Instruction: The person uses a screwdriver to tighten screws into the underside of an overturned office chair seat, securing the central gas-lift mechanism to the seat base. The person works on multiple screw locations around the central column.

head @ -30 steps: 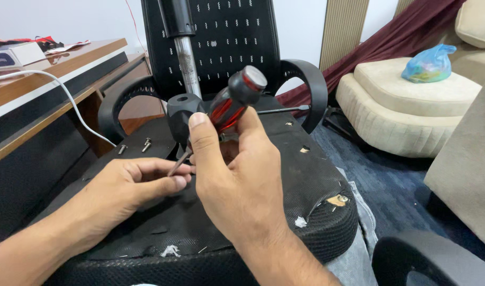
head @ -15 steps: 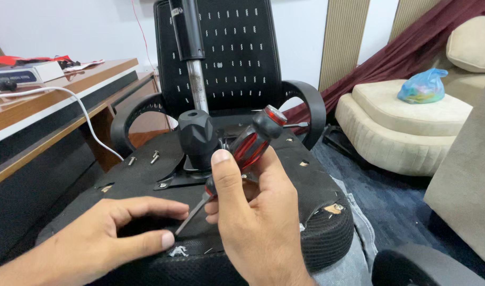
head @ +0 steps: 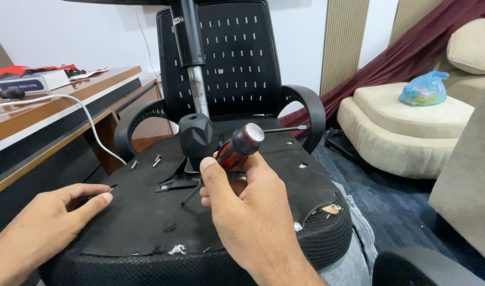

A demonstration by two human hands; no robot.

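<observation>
**Screwdriver over the flipped chair seat**

Right hand (head: 253,217) is wrapped snug round the red-and-black screwdriver (head: 237,148), thumb up along the handle, shaft angled down so the tip sits on or just above the black underside of the upturned seat (head: 147,222), near the metal bracket (head: 171,184). Left hand (head: 46,225) lies open on the seat edge, fingers loose, holding nothing. Two loose screws (head: 145,161) sit by the armrest.

I'd guess the tool is light and stiff, and the fat ribbed handle is the spot to hold since the bare shaft looks slippery. The screws are tiny and likely to roll.
</observation>
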